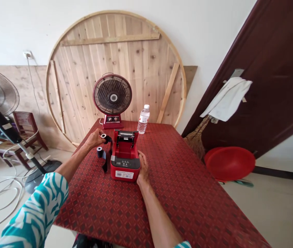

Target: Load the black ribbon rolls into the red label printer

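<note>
A small red printer (125,172) stands on the table with its lid raised and its inner bay exposed. At its left, my left hand (95,138) pinches a small dark roll (106,139) with a white end, and a black strip hangs from it beside the printer. Just below, a second such roll (99,152) stands on the table, its loose dark strip trailing toward me. My right hand (143,168) grips the printer's right side, the fingers lying along the casing and partly hidden.
The table (167,179) has a red patterned cover. Behind the printer are a dark red table fan (112,98) and a water bottle (143,120). A round wooden board (136,58) leans on the wall. A standing fan (9,127) is left; a red basin (230,163) is right.
</note>
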Tool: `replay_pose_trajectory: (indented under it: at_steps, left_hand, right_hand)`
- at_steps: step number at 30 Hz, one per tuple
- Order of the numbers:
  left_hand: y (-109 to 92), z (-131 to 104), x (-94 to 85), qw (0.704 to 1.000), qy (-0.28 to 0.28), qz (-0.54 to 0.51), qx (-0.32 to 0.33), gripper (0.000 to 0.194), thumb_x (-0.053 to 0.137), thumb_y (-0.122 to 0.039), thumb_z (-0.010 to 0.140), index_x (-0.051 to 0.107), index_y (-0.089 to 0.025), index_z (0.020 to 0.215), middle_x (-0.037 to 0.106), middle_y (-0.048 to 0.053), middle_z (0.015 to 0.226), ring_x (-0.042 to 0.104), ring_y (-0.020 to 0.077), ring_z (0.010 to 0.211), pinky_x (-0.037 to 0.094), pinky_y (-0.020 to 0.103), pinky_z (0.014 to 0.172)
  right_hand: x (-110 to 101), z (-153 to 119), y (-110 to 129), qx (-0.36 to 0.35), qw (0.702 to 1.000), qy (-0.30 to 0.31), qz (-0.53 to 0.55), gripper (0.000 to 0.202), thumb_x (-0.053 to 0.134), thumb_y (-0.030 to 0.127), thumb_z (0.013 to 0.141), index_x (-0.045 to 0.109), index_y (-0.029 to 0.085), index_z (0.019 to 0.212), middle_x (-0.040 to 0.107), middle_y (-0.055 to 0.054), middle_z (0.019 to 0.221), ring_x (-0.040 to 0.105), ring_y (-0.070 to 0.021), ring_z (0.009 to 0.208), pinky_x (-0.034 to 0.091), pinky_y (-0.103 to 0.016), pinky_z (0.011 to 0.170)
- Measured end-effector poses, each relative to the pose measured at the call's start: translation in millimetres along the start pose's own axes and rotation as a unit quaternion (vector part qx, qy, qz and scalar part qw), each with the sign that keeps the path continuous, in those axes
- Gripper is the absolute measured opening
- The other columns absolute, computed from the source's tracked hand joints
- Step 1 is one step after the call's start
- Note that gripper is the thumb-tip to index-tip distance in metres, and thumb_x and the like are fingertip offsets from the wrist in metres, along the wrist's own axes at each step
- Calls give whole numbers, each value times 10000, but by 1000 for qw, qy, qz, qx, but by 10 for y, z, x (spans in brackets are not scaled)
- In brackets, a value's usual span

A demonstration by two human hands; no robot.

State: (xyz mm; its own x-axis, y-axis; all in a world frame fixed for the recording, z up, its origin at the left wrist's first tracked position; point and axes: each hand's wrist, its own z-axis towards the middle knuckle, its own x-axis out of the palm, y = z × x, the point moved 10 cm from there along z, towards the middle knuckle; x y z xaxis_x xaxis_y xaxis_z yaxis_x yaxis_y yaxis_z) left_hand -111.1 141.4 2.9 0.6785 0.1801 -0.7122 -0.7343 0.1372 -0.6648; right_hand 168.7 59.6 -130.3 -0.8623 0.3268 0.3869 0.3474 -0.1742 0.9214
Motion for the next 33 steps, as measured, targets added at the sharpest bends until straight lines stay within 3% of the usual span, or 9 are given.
replay_pose_trajectory:
  at_steps: [4, 8, 12, 16, 19, 23, 28, 31, 33]
  left_hand:
    - [155, 57, 279, 989, 60, 131, -38, 293, 728, -283, 660, 562, -207, 889, 685, 11, 841, 646, 205, 845, 422, 254, 649]
    - [220, 74, 408, 982, 94, 157, -44, 326, 739, -265, 653, 580, -200, 930, 706, 28, 874, 660, 215, 893, 432, 253, 675]
    - [356, -7, 309, 996, 65, -23, -57, 517, 726, -359, 674, 582, -151, 1125, 717, 93, 1022, 673, 226, 942, 488, 281, 736]
    - [633, -330, 148, 963, 25, -257, -75, 538, 589, -469, 749, 571, -157, 1187, 703, 118, 1161, 682, 244, 1017, 520, 341, 830]
    - [738, -589, 248, 950, 53, -298, -77, 512, 637, -412, 668, 580, -177, 1119, 723, 95, 1124, 682, 255, 1022, 528, 375, 871]
    - [679, -724, 414, 967, 49, -246, -46, 483, 713, -392, 603, 584, -184, 1019, 732, 79, 1047, 672, 263, 1029, 523, 386, 901]
    - [602, -742, 337, 957, 41, -283, -52, 598, 719, -569, 641, 592, -171, 1069, 727, 88, 976, 687, 257, 901, 549, 372, 767]
    - [362, -779, 241, 938, 85, -333, -37, 676, 701, -642, 658, 603, -164, 1125, 727, 98, 947, 684, 219, 784, 542, 343, 704]
    - [50, -810, 268, 938, 146, -315, -10, 638, 684, -611, 717, 617, -161, 1165, 732, 108, 949, 678, 207, 763, 533, 328, 684]
  right_hand:
    - [0, 5, 39, -5, 1000, -7, -17, 472, 594, 589, 766, 694, 248, 1076, 733, -37, 1062, 654, -211, 901, 482, -324, 781]
    - [22, 7, 43, 1, 1000, 4, -14, 466, 583, 582, 774, 692, 249, 1081, 730, -35, 1041, 643, -210, 884, 476, -329, 784]
    - [27, -2, 57, -4, 1000, 4, -5, 459, 587, 566, 772, 692, 239, 1076, 731, -33, 1024, 639, -203, 862, 471, -326, 773]
    - [46, -8, 52, 1, 1000, -2, 3, 463, 598, 575, 771, 695, 234, 1068, 740, -22, 974, 636, -190, 802, 469, -314, 729]
    - [57, -6, 74, -3, 1000, -9, 10, 469, 606, 577, 759, 695, 227, 1058, 745, -17, 935, 629, -183, 768, 469, -308, 708]
    - [44, -12, 81, -7, 1000, -17, 13, 470, 616, 571, 747, 690, 223, 1053, 745, -17, 952, 630, -175, 768, 472, -309, 716]
    - [43, -11, 36, 0, 1000, -14, 25, 491, 625, 581, 725, 688, 220, 1051, 745, -17, 925, 638, -183, 774, 478, -317, 726]
    - [73, -5, 34, -5, 1000, 1, 28, 484, 617, 582, 738, 690, 229, 1061, 742, -14, 942, 640, -185, 800, 479, -315, 737]
    - [79, 0, 43, -12, 1000, 5, 27, 478, 613, 579, 747, 690, 234, 1069, 741, -17, 963, 641, -191, 843, 481, -317, 759]
